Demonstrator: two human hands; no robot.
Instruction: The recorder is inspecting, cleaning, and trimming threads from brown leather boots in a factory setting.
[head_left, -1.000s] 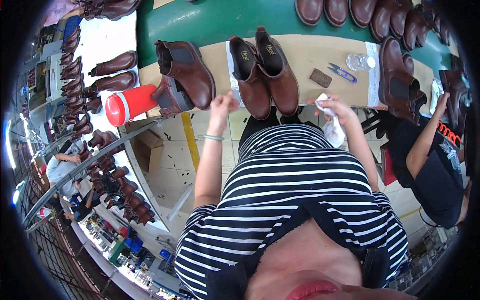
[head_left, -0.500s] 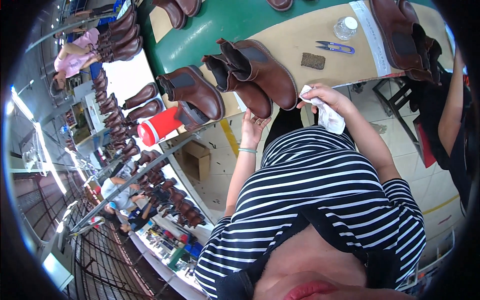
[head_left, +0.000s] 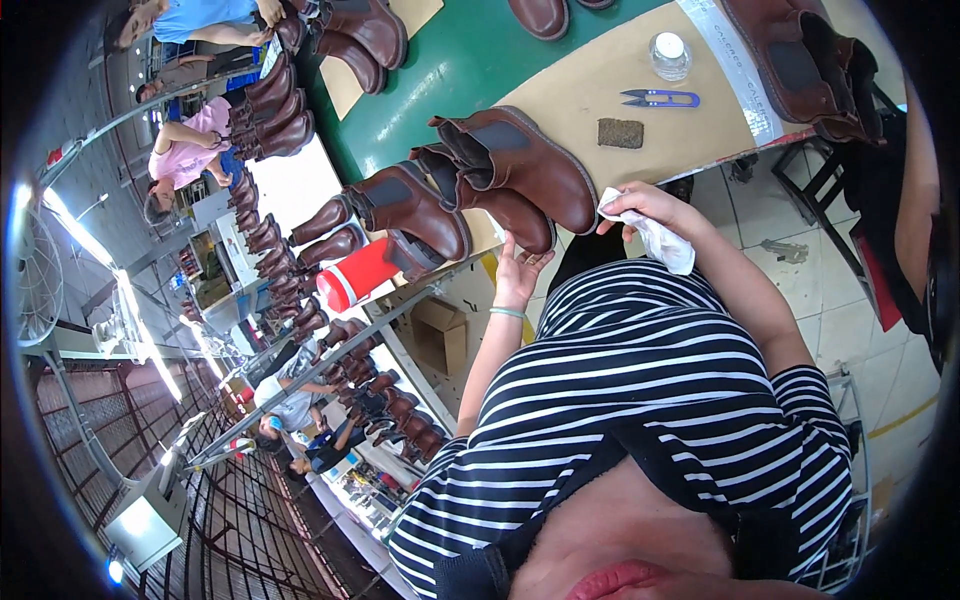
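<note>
A pair of brown ankle boots with dark elastic side panels stands at the table's near edge; the right boot (head_left: 535, 165) partly covers the left boot (head_left: 510, 212). My left hand (head_left: 518, 275) is palm up at the left boot's toe, its fingers apart and seemingly touching the leather; it grips nothing. A crumpled white cloth (head_left: 672, 248) hangs from my right hand (head_left: 650, 208), pinched between thumb and fingers, just right of the right boot's toe.
On the brown paper lie a dark abrasive block (head_left: 620, 133), blue thread snips (head_left: 662, 98) and a white-capped clear bottle (head_left: 670, 57). More boots (head_left: 415, 210) stand left beside a red flask (head_left: 350, 275), others (head_left: 800, 65) right. Another person's arm (head_left: 918, 170) is at far right.
The whole view has shifted, with table and boots sitting a little farther right. Both hands keep nearly the same places by the boots, and the cloth stays in my right hand.
</note>
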